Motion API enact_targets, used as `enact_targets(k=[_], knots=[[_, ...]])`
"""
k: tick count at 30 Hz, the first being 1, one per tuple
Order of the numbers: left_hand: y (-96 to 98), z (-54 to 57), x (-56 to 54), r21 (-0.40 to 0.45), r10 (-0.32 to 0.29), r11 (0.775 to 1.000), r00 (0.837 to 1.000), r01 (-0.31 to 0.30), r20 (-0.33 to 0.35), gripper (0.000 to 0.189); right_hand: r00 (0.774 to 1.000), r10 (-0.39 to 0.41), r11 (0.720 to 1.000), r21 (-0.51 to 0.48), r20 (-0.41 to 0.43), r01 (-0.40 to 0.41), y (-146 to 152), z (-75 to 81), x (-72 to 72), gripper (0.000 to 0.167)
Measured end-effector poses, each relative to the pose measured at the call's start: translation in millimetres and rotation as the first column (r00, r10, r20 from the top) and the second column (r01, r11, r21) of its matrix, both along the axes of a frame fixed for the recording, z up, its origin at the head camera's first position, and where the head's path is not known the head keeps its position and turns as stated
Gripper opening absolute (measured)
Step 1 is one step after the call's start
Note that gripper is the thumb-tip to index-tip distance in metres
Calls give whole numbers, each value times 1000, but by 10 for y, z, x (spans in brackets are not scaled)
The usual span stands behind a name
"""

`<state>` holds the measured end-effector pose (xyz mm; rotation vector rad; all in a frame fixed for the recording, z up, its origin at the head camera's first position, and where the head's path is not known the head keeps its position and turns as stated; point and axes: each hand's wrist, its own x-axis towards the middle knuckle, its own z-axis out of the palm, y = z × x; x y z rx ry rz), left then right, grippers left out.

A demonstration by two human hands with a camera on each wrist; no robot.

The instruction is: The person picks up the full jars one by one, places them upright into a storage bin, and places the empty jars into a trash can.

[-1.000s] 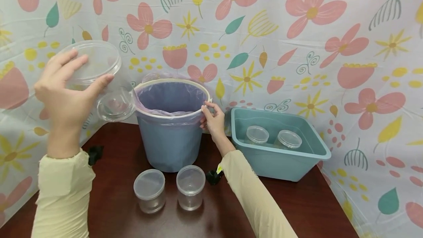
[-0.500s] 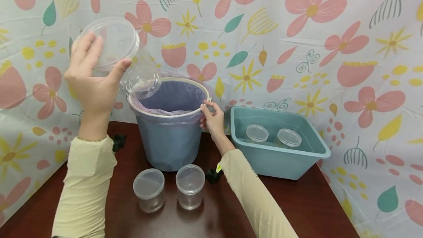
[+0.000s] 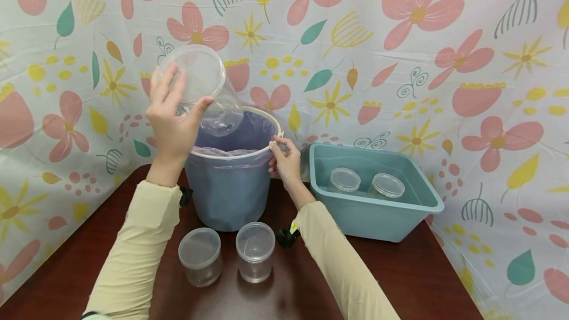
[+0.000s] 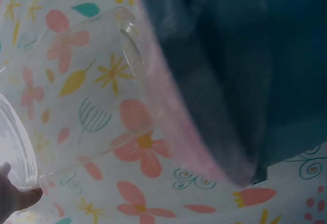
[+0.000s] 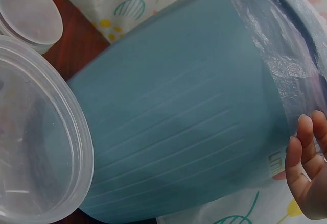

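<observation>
My left hand (image 3: 173,117) grips a clear, lidded plastic jar (image 3: 224,107) near its lid. The jar is tilted, its base pointing down to the right over the opening of a blue-grey trash bin (image 3: 231,191). In the left wrist view, the jar (image 4: 92,91) looks see-through, and its base overlaps the bin's edge. A thin purple bag (image 3: 222,151) lines the bin under a cream ring. At the bin's right side my right hand (image 3: 286,159) pinches the rim between thumb and fingers.
Two lidded clear jars, one left (image 3: 200,256) and one right (image 3: 256,251), stand on the dark table in front of the bin. A teal basin (image 3: 373,219) at right holds two more jars (image 3: 345,180). Behind hangs a flowered cloth (image 3: 489,88).
My left hand has carried the jar rightward from beside the bin to over its opening, the jar tilting further. The right hand has stayed at the rim.
</observation>
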<state>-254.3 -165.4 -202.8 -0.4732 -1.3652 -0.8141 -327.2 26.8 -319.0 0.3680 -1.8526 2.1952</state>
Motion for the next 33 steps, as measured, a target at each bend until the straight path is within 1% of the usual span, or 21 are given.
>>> enact_targets(k=[4,8,11,14,17,19,22,27,33], knots=[[38,-145,-99,-38,-11,999,998,13,57,70,1000,1,1000,1,-2,-1,0,0,-3,34],[56,-291,-178,-71,-28,997,989,39,144,68,1000,5,1000,-1,-8,-5,4,-16,-12,35],[42,-402,-220,-112,-15,993,979,38,203,64,1000,9,1000,-5,-11,-9,1,-29,-21,35],[17,-509,-263,-150,18,989,968,20,249,58,1000,12,1000,-7,-15,-12,-5,-33,-26,34],[4,-593,-296,-149,21,989,960,21,278,55,1000,10,1000,-10,-19,-11,-9,-29,-29,34],[2,-642,-304,-146,19,989,954,27,300,55,1000,8,1000,-9,-22,-8,-9,-26,-32,35],[4,-715,-304,-137,-2,989,946,49,323,55,1000,-2,1000,-12,-17,2,-18,-20,-33,35],[-5,-825,-299,-146,-4,987,932,61,363,54,1000,-5,1000,-16,-20,5,-28,-21,-32,35],[-27,-879,-293,-191,46,981,923,30,383,52,1000,-15,1000,-18,-11,15,-34,-29,-41,30]])
